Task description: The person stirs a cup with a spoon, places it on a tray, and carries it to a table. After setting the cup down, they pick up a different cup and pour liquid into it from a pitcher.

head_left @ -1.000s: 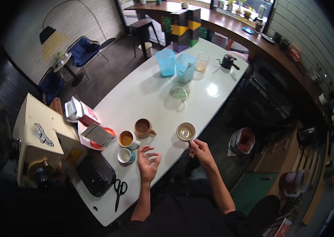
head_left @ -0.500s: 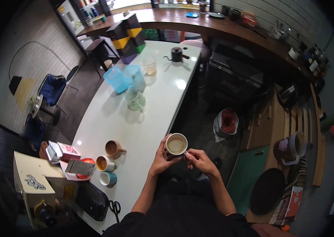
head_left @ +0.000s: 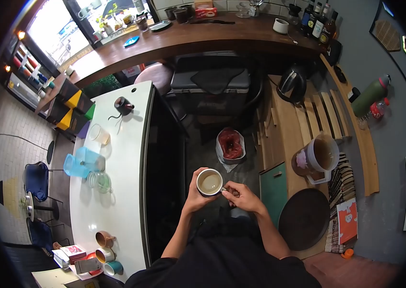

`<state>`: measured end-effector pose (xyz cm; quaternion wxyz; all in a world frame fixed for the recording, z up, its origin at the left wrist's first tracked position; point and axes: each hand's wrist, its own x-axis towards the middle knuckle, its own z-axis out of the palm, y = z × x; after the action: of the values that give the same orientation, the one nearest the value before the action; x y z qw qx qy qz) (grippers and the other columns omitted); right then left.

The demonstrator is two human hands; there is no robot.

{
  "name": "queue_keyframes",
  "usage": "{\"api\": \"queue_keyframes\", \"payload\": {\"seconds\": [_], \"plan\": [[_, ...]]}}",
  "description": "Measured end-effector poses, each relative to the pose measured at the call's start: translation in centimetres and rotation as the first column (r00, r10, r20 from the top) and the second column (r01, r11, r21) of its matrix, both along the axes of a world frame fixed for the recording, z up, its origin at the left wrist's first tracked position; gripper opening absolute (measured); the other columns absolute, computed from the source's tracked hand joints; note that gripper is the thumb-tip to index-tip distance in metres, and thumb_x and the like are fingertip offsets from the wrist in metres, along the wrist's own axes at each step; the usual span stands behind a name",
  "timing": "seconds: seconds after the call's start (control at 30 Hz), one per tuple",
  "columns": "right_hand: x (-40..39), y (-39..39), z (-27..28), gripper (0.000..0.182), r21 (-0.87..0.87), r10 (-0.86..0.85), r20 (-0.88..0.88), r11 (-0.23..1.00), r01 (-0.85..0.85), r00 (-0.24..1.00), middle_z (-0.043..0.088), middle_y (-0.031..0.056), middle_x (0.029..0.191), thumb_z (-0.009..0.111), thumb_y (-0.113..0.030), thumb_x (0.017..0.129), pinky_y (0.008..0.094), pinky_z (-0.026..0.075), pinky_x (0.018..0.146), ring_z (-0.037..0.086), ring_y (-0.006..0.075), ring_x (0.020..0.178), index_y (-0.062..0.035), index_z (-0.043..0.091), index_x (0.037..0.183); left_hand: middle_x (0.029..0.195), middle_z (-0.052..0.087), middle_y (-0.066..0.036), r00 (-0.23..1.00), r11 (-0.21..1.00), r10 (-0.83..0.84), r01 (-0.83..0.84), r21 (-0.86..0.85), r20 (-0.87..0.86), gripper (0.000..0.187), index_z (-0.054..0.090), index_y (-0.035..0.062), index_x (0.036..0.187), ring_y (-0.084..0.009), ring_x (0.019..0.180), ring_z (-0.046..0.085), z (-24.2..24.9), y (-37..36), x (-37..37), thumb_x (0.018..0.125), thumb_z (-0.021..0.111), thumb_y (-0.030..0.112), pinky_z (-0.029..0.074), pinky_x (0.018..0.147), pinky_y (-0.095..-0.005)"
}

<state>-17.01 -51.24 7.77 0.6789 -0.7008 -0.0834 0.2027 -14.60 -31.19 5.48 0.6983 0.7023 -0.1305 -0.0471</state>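
A white-rimmed cup [head_left: 209,182] with a pale, milky brown liquid in it is held in front of my body, over the floor. My left hand [head_left: 195,196] wraps round the cup's left side. With its fingers closed, my right hand [head_left: 239,196] pinches the handle on the right. Below and beyond the cup stands a bin [head_left: 230,147] lined with a red bag. To the left, on the white table [head_left: 121,192], a brown cup [head_left: 104,238], a white cup [head_left: 104,255] and a teal cup [head_left: 112,268] stand near the front.
Blue plastic jugs [head_left: 85,162], a glass pitcher [head_left: 100,182] and a black gooseneck kettle [head_left: 123,106] stand on the table. At right, the wooden counter holds a large tub of brown liquid [head_left: 315,157], a round dark board [head_left: 303,219] and an electric kettle [head_left: 291,84]. A dark cooler box [head_left: 210,89] stands ahead.
My view has turned to the right, so the table has shifted left and the wooden counter shows more. Both hands still hold the cup.
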Motion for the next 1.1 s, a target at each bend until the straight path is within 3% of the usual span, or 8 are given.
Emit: {"api": "queue_keyframes", "payload": {"seconds": [0.2, 0.47, 0.53, 0.7, 0.93, 1.03, 1.1], "plan": [[4.1, 0.8, 0.2, 0.028, -0.023, 0.109, 0.012, 0.994, -0.108, 0.994, 0.056, 0.0008, 0.064, 0.059, -0.027, 0.098, 0.0255, 0.045, 0.051, 0.056, 0.0075, 0.056, -0.0005, 0.059, 0.088, 0.121, 0.055, -0.008, 0.988, 0.988, 0.155, -0.155, 0.005, -0.002, 0.087, 0.04, 0.0028, 0.134, -0.0185, 0.116, 0.055, -0.2, 0.7, 1.2, 0.061, 0.086, 0.007, 0.042, 0.101, -0.0329], [5.0, 11.7, 0.3, 0.027, 0.047, 0.417, -0.043, 0.909, -0.415, 0.908, 0.053, -0.0024, 0.06, 0.057, -0.027, 0.099, 0.0214, 0.042, 0.048, 0.054, 0.0041, 0.053, -0.0029, 0.062, 0.089, 0.127, 0.053, -0.008, 0.857, 0.857, 0.515, -0.513, 0.046, -0.038, 0.088, 0.04, 0.0032, 0.138, -0.0177, 0.12, 0.053, 1.5, 9.6, -4.5, 0.064, 0.087, 0.006, 0.043, 0.102, -0.0317], [4.5, 14.8, 0.3, 0.027, 0.064, 0.482, -0.056, 0.876, -0.479, 0.874, 0.053, -0.0028, 0.061, 0.057, -0.028, 0.099, 0.021, 0.042, 0.048, 0.054, 0.0042, 0.053, -0.0027, 0.062, 0.089, 0.128, 0.053, -0.008, 0.834, 0.83, 0.541, -0.55, -0.094, -0.104, 0.09, 0.038, 0.0039, 0.14, -0.0181, 0.12, 0.052, 0.9, 12.1, -6.2, 0.064, 0.087, 0.007, 0.043, 0.103, -0.0321], [2.4, 21.8, 0.6, 0.022, 0.124, 0.607, -0.093, 0.794, -0.595, 0.79, 0.056, -0.0004, 0.067, 0.054, -0.021, 0.101, 0.0201, 0.045, 0.051, 0.057, 0.0062, 0.057, -0.001, 0.06, 0.096, 0.132, 0.05, -0.009, 0.749, 0.748, 0.657, -0.662, -0.052, -0.085, 0.095, 0.034, 0.0057, 0.144, -0.0191, 0.126, 0.048, 0.7, 18.2, -10.8, 0.065, 0.087, 0.007, 0.037, 0.108, -0.0336], [-0.4, 30.9, -0.9, 0.022, 0.13, 0.689, -0.138, 0.725, -0.677, 0.711, 0.057, 0.0015, 0.066, 0.052, -0.02, 0.102, 0.0222, 0.046, 0.051, 0.057, 0.0088, 0.055, -0.0004, 0.058, 0.093, 0.138, 0.046, -0.011, 0.656, 0.619, 0.743, -0.75, -0.236, -0.135, 0.097, 0.028, 0.0092, 0.149, -0.0202, 0.128, 0.046, 0.8, 24.4, -16.4, 0.069, 0.083, 0.004, 0.04, 0.107, -0.0373], [-0.9, 33.9, -2.5, 0.023, 0.112, 0.728, -0.118, 0.686, -0.719, 0.676, 0.056, 0.0023, 0.065, 0.051, -0.02, 0.102, 0.0232, 0.046, 0.05, 0.057, 0.0098, 0.055, 0.0003, 0.058, 0.092, 0.141, 0.043, -0.012, 0.574, 0.558, 0.798, -0.819, -0.135, -0.182, 0.093, 0.028, 0.01, 0.148, -0.0234, 0.129, 0.047, 0.9, 26.4, -19.5, 0.072, 0.081, 0.005, 0.043, 0.106, -0.0395], [-1.2, 35.3, -3.3, 0.025, 0.09, 0.734, -0.135, 0.678, -0.73, 0.666, 0.056, 0.0021, 0.064, 0.051, -0.02, 0.102, 0.0236, 0.045, 0.05, 0.057, 0.0102, 0.054, 0.0008, 0.058, 0.091, 0.144, 0.04, -0.013, 0.575, 0.585, 0.797, -0.811, -0.001, -0.182, 0.09, 0.029, 0.0096, 0.147, -0.0261, 0.13, 0.046, 0.1, 27.8, -21.8, 0.074, 0.08, 0.008, 0.043, 0.105, -0.0408]]}}
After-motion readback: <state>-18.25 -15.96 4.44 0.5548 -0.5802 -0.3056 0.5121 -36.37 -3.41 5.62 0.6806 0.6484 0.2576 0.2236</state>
